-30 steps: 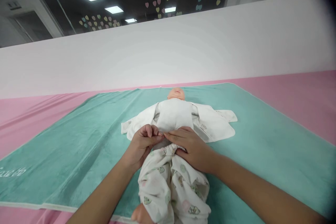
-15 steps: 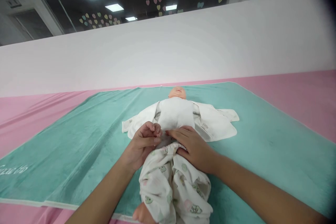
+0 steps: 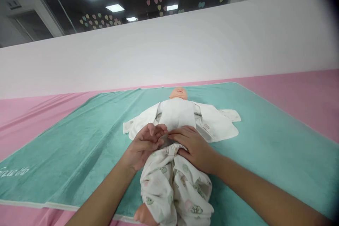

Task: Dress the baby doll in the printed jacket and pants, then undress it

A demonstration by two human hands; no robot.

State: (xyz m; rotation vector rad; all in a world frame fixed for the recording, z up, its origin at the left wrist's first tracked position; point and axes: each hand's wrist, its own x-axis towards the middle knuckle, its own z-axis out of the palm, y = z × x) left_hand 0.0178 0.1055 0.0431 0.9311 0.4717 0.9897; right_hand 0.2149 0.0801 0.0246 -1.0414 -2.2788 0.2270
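Doll (image 3: 178, 113) lies on teal mat (image 3: 79, 141); our left hand (image 3: 144, 144) w/ fingers loosely curled, right hand (image 3: 194, 146) flat, fingers together, both at printed pants (image 3: 172, 183) waistband.

My left hand (image 3: 144, 145) and right hand (image 3: 194, 147): both bare, no gloves, no rings, no watch or bracelet at either wrist. Forearms bare as far as they show; no sleeve or cuff reaches into view on either side. Nails short and plain on the fingers I can make out, no polish visible. No marks, plasters or straps anywhere along the arms
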